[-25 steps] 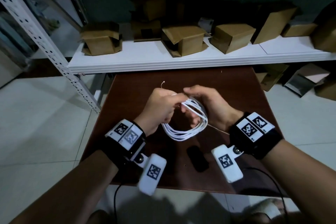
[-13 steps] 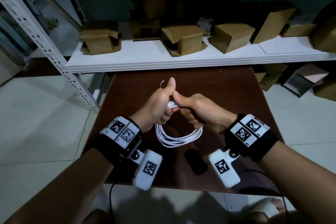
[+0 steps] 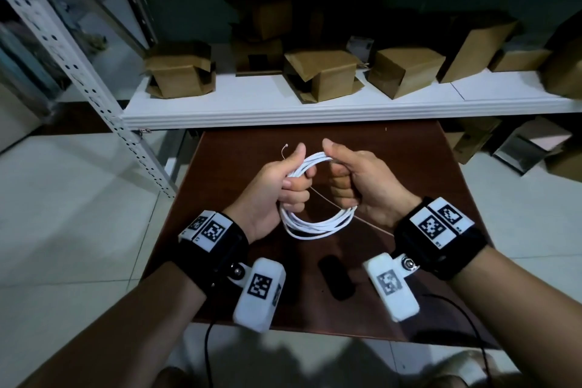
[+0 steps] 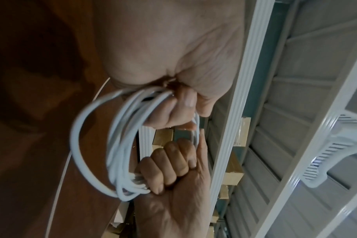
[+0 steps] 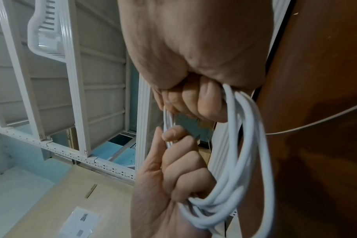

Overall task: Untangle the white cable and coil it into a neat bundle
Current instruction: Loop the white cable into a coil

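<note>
The white cable (image 3: 315, 225) is wound into a round coil of several loops, held in the air above the brown table (image 3: 393, 167). My left hand (image 3: 285, 181) grips the coil's left side in a fist, thumb up. My right hand (image 3: 352, 181) grips the right side the same way. The loops hang down between both fists. In the left wrist view the coil (image 4: 120, 145) runs from my left hand (image 4: 173, 109) to the right hand (image 4: 173, 173). The right wrist view shows the coil (image 5: 245, 153) from the other side. A thin cable end (image 3: 285, 151) sticks up behind my left thumb.
A small black object (image 3: 335, 277) lies on the table near its front edge. A thin wire (image 3: 371, 224) lies on the table under my right hand. Behind the table is a white shelf (image 3: 252, 107) with several cardboard boxes (image 3: 318, 79). A perforated metal post (image 3: 78, 79) stands to the left.
My hands were pressed together at the top of the coil; now they have parted, each gripping one side, and the coil is spread wider between them.
</note>
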### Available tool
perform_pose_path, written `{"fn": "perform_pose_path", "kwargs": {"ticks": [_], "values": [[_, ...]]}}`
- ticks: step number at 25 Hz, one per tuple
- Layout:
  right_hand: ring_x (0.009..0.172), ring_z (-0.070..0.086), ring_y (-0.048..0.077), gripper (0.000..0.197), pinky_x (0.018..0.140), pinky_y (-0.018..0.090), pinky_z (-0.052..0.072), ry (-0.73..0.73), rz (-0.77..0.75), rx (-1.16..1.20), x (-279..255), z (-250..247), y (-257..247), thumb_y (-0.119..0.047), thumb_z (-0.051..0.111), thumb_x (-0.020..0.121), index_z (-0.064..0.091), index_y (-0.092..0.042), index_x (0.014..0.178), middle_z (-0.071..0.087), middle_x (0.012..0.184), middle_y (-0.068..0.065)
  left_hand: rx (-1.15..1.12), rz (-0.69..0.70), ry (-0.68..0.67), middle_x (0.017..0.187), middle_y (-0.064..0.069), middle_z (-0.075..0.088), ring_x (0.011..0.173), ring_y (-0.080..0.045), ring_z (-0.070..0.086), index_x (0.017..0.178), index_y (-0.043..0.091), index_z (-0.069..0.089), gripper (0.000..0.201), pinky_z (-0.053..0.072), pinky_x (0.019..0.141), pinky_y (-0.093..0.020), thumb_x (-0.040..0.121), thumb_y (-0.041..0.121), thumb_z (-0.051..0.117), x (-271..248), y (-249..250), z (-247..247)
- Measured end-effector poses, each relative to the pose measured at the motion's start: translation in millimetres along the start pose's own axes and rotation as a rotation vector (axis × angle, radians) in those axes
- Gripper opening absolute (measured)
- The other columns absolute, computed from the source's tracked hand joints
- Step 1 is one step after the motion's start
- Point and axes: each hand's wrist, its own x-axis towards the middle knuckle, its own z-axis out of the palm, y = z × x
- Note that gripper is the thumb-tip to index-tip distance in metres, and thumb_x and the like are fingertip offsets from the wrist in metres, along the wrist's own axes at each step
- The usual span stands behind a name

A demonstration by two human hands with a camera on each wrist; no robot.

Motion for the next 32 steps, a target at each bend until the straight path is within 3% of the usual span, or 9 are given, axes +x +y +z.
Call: {"fn": "perform_pose_path", "kwargs": {"ticks": [3,6,11,14,18,20,24,29,32], "values": [[0.048,0.011,0.014,0.056,0.044,0.024,0.012,-0.037,0.002,-0.018,0.2,1.4,3.2,-0.052,0.060,0.099,0.033,-0.024,0.058,0.017,0.057,-0.002,0.035,-0.030,0.069,0.049,0.013,0.021,0.038,-0.002,0.014,0.070,0.018,0.046,0.045,0.005,0.042,-0.022,0.106,0.045,0.046,0.8,3.4,2.2],[0.049,0.015,0.016,0.056,0.046,0.026,0.019,-0.067,0.029,-0.083,1.3,-3.7,1.4,-0.056,0.059,0.098,0.037,-0.020,0.060,0.019,0.059,0.000,0.146,0.076,0.136,0.052,0.009,0.019,0.040,-0.004,0.012,0.067,0.019,0.044,0.044,0.006,0.040,-0.023,0.106,0.039,0.051,3.0,2.2,6.0],[0.046,0.040,0.014,0.041,0.047,0.024,0.033,-0.136,-0.097,-0.213,-5.5,-5.5,-3.9,-0.037,0.061,0.101,0.067,0.001,0.085,0.045,0.057,0.006,0.392,0.218,0.183,0.052,0.004,0.024,0.040,-0.007,0.016,0.065,0.017,0.046,0.041,0.009,0.042,-0.017,0.104,0.024,0.055,5.9,-3.6,9.8],[0.042,0.031,0.015,0.050,0.042,0.024,0.025,-0.140,-0.114,-0.222,-5.8,-8.1,-0.9,-0.039,0.064,0.099,0.061,0.008,0.083,0.040,0.053,0.006,0.457,0.215,0.179,0.052,0.003,0.025,0.039,-0.007,0.017,0.064,0.017,0.048,0.040,0.014,0.040,-0.015,0.102,0.024,0.056,5.8,-2.8,12.5],[0.049,0.016,0.012,0.050,0.051,0.031,0.009,-0.027,-0.068,-0.105,-0.5,-6.6,3.5,-0.046,0.067,0.096,0.046,-0.013,0.064,0.027,0.052,-0.001,0.366,0.167,0.114,0.055,0.004,0.021,0.041,-0.006,0.015,0.069,0.014,0.049,0.044,0.011,0.042,-0.016,0.107,0.036,0.054,3.9,1.7,19.1],[0.046,0.014,0.012,0.048,0.049,0.028,0.009,0.020,-0.065,-0.040,-0.5,-6.0,3.1,-0.045,0.068,0.094,0.049,-0.014,0.063,0.025,0.051,-0.002,0.252,0.116,0.050,0.054,0.006,0.021,0.040,-0.004,0.016,0.075,0.011,0.053,0.044,0.012,0.039,-0.017,0.108,0.040,0.050,3.9,2.0,19.0],[0.054,0.007,0.017,0.050,0.054,0.036,0.005,0.084,-0.078,0.055,1.6,-7.1,4.6,-0.044,0.069,0.093,0.044,-0.018,0.058,0.024,0.052,-0.001,0.092,-0.040,-0.037,0.049,0.011,0.022,0.036,-0.001,0.019,0.074,0.014,0.052,0.049,0.017,0.036,-0.017,0.106,0.050,0.046,2.9,1.0,16.2],[0.048,0.016,0.011,0.050,0.051,0.029,0.010,0.017,-0.046,-0.035,6.2,-7.4,6.4,-0.047,0.064,0.098,0.043,-0.021,0.061,0.027,0.053,-0.002,0.128,0.010,0.095,0.050,0.010,0.019,0.037,-0.003,0.014,0.064,0.022,0.039,0.046,0.012,0.033,-0.018,0.105,0.036,0.054,5.0,0.5,12.4],[0.046,0.031,0.015,0.048,0.047,0.027,0.027,-0.038,-0.031,-0.065,9.4,-6.8,4.5,-0.047,0.055,0.103,0.053,-0.013,0.068,0.039,0.055,0.003,0.170,0.054,0.139,0.051,0.009,0.020,0.039,-0.004,0.014,0.062,0.022,0.039,0.046,0.010,0.036,-0.017,0.105,0.030,0.054,4.8,1.3,10.1]]}}
